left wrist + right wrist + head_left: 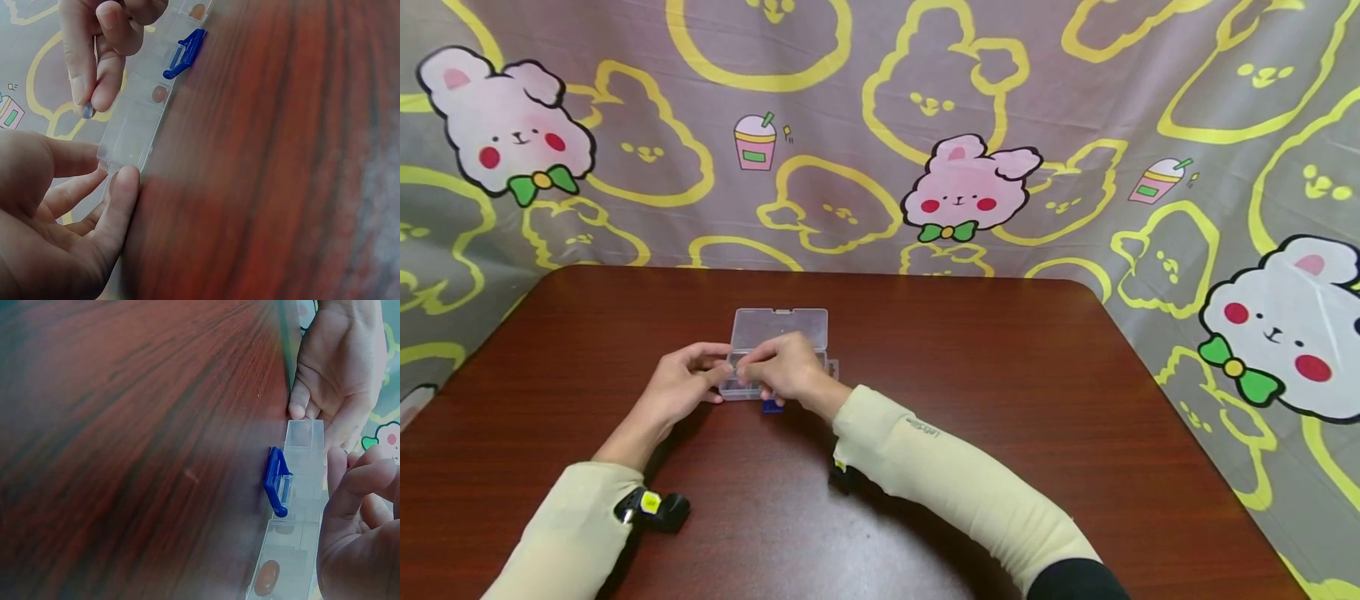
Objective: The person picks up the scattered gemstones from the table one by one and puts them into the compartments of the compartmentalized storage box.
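Note:
A clear plastic compartment box stands on the table with its lid raised at the back. Its blue latch hangs at the front. My left hand holds the box's left end between thumb and fingers. Over the left compartments, my right hand pinches a small, shiny grey-blue piece between thumb and finger. Through the front wall, a brown oval piece shows toward the right end, and another brown piece lies nearer the left. My right hand hides part of the inside in the head view.
The brown wooden table extends widely around the box. Behind it hangs a patterned cloth with cartoon rabbits. A clear tab sticks out at the box's right side. Small black devices are worn at the wrists.

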